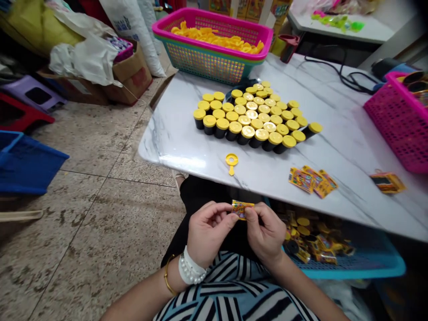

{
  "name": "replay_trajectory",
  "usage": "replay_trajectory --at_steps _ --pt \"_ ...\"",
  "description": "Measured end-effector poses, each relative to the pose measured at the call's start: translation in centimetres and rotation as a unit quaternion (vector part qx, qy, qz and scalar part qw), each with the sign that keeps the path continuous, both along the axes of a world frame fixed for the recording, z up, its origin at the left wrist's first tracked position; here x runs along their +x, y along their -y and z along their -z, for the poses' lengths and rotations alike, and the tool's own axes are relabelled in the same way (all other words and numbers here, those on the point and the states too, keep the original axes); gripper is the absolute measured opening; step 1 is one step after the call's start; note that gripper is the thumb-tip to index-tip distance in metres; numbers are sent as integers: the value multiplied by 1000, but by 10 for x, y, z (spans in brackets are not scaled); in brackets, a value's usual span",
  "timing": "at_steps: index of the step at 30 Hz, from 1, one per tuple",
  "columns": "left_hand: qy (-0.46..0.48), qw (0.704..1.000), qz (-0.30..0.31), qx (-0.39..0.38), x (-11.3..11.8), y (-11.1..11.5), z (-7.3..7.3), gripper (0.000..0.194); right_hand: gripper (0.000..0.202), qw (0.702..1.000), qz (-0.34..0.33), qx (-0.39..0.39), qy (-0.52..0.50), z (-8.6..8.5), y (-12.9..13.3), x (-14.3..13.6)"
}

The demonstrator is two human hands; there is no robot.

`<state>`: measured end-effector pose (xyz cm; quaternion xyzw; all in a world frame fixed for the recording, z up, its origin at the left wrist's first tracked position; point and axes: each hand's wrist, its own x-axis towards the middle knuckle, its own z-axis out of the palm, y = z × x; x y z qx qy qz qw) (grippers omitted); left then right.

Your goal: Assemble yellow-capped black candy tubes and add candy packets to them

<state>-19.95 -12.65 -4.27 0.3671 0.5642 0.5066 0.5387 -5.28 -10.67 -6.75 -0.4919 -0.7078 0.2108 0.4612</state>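
Observation:
Just off the table's front edge, my left hand (209, 227) and my right hand (265, 227) pinch a small yellow printed label (239, 207) by its two ends. Both thumbs press on its near side. Beyond it on the marbled table (180, 147) lies one yellow plastic ring piece (231, 161) with a short stem. Several black tubs with yellow lids (248, 131) stand packed together farther back, and one at the right end leans over. To the right of the ring is a loose fan of similar printed labels (314, 182).
A pink-rimmed basket (214, 60) of yellow plastic pieces stands at the back. At the right are a pink basket (397, 120) and a label bundle (388, 183). Below the table edge, a blue basket (377, 263) holds several labelled tubs. Stools, boxes and a blue crate (30, 165) occupy the left floor.

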Motion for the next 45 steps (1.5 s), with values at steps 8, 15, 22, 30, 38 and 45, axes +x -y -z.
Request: replay_trajectory --at_steps 8,15,22,30,38,45 --pt "-29 999 5 25 -4 -5 8 9 20 997 -54 22 55 8 4 -2" --pt "-74 995 -36 54 -12 -5 3 16 8 983 -70 106 130 -33 -27 15" --pt "104 990 7 -95 -5 -6 5 35 36 885 207 159 386 -73 -116 53" --pt "230 962 25 -148 -8 -20 1 35 34 943 172 82 271 -82 -93 51" --pt "300 935 29 -187 -2 -31 -1 31 30 957 -64 -222 -175 -58 -21 42" --pt "396 894 69 -197 0 -32 0 26 25 958 -25 -232 -165 -47 -13 32"
